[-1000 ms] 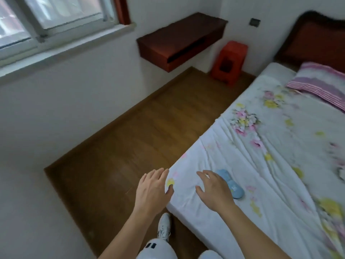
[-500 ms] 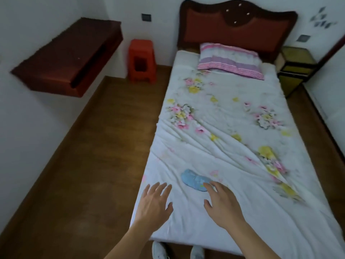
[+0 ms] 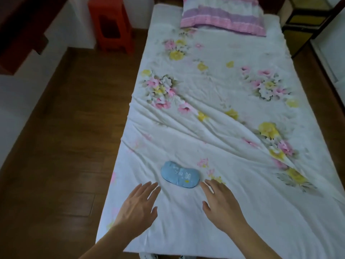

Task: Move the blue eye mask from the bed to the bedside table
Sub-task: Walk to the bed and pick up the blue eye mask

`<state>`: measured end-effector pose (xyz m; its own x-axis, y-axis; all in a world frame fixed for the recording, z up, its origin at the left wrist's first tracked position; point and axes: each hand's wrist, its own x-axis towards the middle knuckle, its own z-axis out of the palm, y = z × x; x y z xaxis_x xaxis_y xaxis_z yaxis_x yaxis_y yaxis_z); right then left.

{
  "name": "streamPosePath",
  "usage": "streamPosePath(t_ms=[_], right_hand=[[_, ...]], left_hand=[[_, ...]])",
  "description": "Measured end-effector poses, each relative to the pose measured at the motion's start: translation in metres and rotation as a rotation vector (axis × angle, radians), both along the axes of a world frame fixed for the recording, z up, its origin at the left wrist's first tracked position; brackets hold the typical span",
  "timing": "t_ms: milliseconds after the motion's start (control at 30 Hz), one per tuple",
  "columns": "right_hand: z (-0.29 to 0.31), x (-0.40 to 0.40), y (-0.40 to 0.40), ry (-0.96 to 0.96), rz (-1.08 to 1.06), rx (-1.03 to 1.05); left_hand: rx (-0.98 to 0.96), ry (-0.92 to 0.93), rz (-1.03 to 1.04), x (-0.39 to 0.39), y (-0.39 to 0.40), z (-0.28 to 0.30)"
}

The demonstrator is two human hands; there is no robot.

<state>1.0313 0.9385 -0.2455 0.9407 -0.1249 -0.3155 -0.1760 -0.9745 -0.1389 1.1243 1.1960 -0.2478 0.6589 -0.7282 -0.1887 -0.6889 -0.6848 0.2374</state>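
A blue eye mask [image 3: 180, 176] with white print lies flat on the floral white bed sheet [image 3: 214, 128], near the foot of the bed. My left hand [image 3: 138, 206] hovers just below and left of the mask, fingers spread, holding nothing. On the mask's lower right is my right hand [image 3: 222, 206], also spread, its fingertips a short gap from the mask's right end. A yellow-and-dark bedside table [image 3: 306, 21] stands at the top right, beside the head of the bed.
A pink striped pillow [image 3: 224, 15] lies at the head of the bed. A red plastic stool [image 3: 112, 25] stands left of the bed by the wall. A dark wooden wall shelf [image 3: 20, 32] juts out at the upper left. Wooden floor [image 3: 65, 128] runs along the bed's left side.
The view has swung right and down, from the bed's corner to squarely over its foot. The mask now shows fully between both open hands; the right hand no longer overlaps it.
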Motion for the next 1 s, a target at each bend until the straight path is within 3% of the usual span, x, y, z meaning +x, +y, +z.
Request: streamPosePath(t_ms=[267, 467, 733, 1000], right_hand=[[-0.129, 0.031, -0.023, -0.007, 0.069, 0.064], [-0.189, 0.053, -0.026, -0.038, 0.141, 0.070], [-0.224, 0.046, -0.030, -0.069, 0.192, 0.099], [-0.235, 0.057, -0.040, -0.162, 0.157, 0.147]], left_hand=[[0.034, 0.053, -0.052, 0.016, -0.053, -0.138], [0.071, -0.011, -0.152, 0.039, -0.087, -0.202], [0.039, -0.129, -0.233, 0.054, -0.095, -0.242], [-0.127, -0.187, -0.190, 0.071, -0.115, -0.240]])
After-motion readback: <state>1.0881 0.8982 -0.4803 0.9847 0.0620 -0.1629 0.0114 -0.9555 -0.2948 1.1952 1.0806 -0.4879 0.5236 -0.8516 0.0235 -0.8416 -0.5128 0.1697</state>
